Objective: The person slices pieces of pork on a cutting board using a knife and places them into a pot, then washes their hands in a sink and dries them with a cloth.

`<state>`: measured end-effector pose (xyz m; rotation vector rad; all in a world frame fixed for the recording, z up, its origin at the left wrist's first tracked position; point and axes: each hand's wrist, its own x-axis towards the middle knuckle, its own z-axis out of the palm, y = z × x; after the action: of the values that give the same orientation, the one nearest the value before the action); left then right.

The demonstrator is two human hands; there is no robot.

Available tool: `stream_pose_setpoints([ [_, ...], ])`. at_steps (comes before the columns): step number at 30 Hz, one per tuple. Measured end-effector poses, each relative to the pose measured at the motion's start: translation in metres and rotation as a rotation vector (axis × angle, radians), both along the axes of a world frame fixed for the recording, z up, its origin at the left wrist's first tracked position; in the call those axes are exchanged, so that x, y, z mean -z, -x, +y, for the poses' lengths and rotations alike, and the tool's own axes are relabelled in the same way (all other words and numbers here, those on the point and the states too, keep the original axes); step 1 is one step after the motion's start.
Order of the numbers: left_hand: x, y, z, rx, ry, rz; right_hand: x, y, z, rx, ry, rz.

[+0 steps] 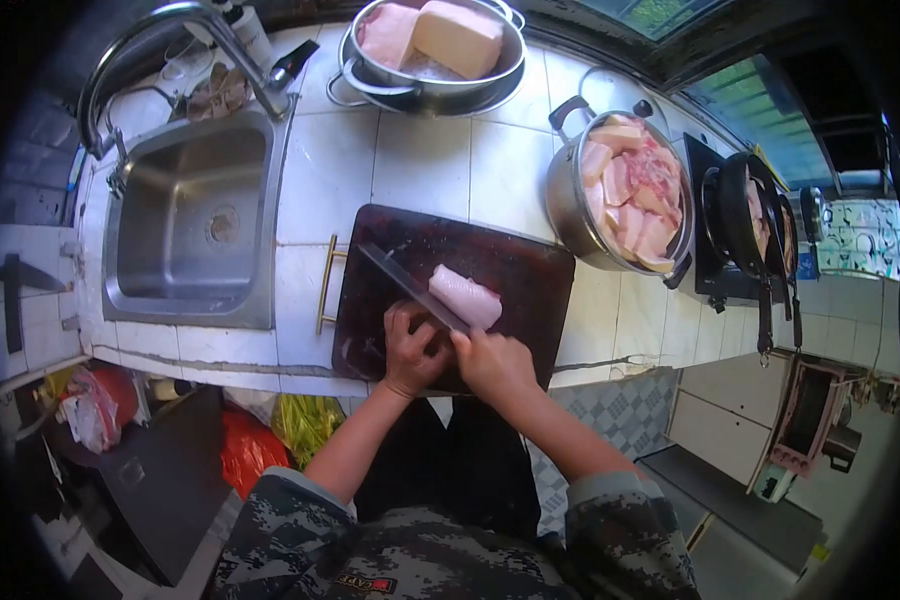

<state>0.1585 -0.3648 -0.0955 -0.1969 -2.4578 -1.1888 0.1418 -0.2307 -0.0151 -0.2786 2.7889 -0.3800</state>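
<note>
A dark cutting board (520,262) lies on the white tiled counter, with a pale pink piece of meat (465,295) on it. My right hand (495,365) is closed round the handle of a knife (410,283), whose blade points up and to the left along the meat's left side. Beside the blade, on its near left side, is my left hand (415,348) with its fingers curled; whatever they hold, if anything, is hidden.
A steel sink (192,225) with a faucet (95,95) is at left. Behind the board, a steel pot (430,95) holds large meat blocks. Right of it, another pot (573,205) is full of cut meat. Black pans (735,215) stand on a stove.
</note>
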Motion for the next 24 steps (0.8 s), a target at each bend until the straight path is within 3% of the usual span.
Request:
stream_pose_setpoints([
  [9, 0.001, 0.000, -0.004, 0.025, -0.071, 0.038, -0.023, -0.079, 0.090, 0.048, -0.167, -0.218],
  [12, 0.004, 0.001, -0.004, 0.034, -0.077, 0.035, -0.020, -0.071, 0.088, 0.053, -0.164, -0.276],
  [16, 0.001, -0.004, 0.000, 0.009, -0.075, -0.009, 0.010, -0.016, 0.029, -0.059, 0.036, -0.071],
  [18, 0.002, -0.004, 0.003, -0.014, -0.031, 0.009, -0.003, 0.016, -0.009, 0.001, 0.059, -0.128],
  [24, -0.006, -0.003, 0.002, -0.036, -0.029, 0.012, -0.003, -0.010, 0.019, 0.002, 0.009, -0.096],
])
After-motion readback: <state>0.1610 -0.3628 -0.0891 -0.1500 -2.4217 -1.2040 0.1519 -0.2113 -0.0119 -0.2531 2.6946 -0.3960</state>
